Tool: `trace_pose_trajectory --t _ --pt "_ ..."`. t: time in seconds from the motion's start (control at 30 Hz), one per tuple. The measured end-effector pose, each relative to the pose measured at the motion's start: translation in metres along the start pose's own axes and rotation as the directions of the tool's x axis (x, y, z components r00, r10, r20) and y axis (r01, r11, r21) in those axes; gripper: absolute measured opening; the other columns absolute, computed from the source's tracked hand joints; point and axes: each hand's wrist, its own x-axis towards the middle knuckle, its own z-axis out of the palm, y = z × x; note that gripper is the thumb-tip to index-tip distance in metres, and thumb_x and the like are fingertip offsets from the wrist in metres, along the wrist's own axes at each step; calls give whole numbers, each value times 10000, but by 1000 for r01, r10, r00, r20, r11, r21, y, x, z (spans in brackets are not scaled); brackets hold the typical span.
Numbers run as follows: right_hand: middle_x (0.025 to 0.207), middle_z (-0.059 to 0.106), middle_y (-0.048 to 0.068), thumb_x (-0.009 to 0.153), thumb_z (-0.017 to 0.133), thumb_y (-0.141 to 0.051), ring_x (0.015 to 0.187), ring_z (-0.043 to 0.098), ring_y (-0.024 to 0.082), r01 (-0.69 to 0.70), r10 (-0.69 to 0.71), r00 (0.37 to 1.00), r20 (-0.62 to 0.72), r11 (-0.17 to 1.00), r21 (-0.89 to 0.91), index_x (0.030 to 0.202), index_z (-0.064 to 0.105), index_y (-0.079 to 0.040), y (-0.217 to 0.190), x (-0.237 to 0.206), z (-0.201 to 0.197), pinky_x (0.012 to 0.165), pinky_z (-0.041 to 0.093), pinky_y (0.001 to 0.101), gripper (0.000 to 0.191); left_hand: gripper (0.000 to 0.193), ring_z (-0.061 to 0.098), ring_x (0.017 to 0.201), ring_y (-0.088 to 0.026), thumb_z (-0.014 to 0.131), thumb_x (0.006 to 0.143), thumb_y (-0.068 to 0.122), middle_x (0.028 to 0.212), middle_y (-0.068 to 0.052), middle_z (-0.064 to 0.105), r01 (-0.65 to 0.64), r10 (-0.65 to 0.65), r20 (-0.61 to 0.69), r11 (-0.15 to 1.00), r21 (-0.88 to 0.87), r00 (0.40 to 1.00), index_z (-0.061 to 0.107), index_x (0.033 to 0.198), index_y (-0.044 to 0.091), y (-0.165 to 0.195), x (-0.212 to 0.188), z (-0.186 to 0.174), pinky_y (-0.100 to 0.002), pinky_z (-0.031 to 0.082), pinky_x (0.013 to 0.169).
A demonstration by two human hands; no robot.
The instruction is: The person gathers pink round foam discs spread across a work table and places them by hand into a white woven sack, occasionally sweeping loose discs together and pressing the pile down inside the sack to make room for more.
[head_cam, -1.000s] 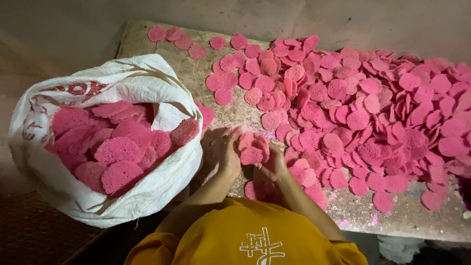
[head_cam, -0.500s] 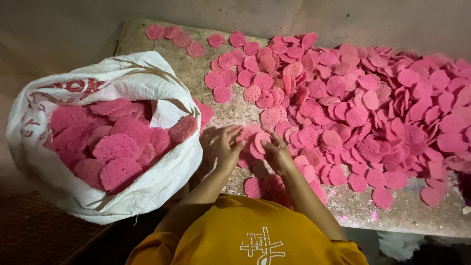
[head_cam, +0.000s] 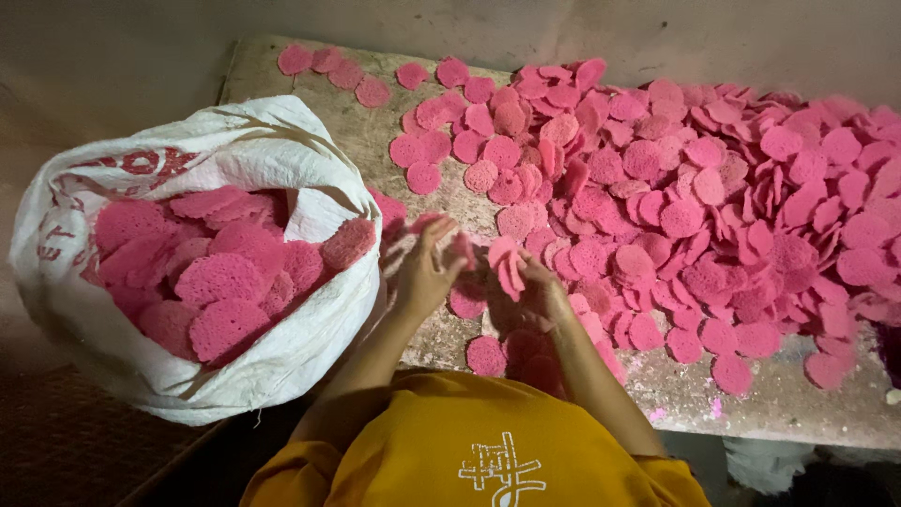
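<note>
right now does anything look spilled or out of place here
Nothing is clearly wrong. The pink discs lie in a loose, overlapping heap on the table, with a few strays at its far left corner. The white sack stands open and full. Both hands hold discs.

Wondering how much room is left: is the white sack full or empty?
Nearly full: the white sack stands open, rim rolled down, with pink discs heaped almost to its rim.

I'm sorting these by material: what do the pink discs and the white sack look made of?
Pink discs: probably dried, porous cracker-like wafers; the rough, pitted matte faces suggest it. White sack: looks like woven plastic; it has a faint sheen, stiff creases and a rolled rim.
</note>
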Motion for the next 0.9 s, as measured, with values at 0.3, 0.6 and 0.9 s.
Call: trace_pose_trajectory --t 0.3,0.6,0.9 --pt "1165 706 156 915 731 -104 1055 692 231 24 -27 999 44 998 65 1314 591 42 3 5 -10 991 565 377 448 162 571 664 -170 664 1029 208 751 -49 614 475 -424 215 788 -393 880 692 968 60 -69 -45 25 -271 541 628" --pt "1169 708 118 912 693 -148 1092 680 219 34 -36 999 24 998 57 1322 589 -4 -1 7 -3 1010 544 383 446 694 582 958 -290 800 818 138 1121 -197 539 208 -247 399 968 138 883 480 1418 -4 -67 -66 32 -422 561 843" --pt "1159 714 139 961 658 -142 1068 692 231 5 -41 982 185 982 191 1280 607 42 2 -4 -6 1017 536 405 371 683 584 1227 -387 836 838 183 1408 -304 455 297 -406 466 909 291 786 475 1342 -103 -70 -58 39 -458 521 1025"
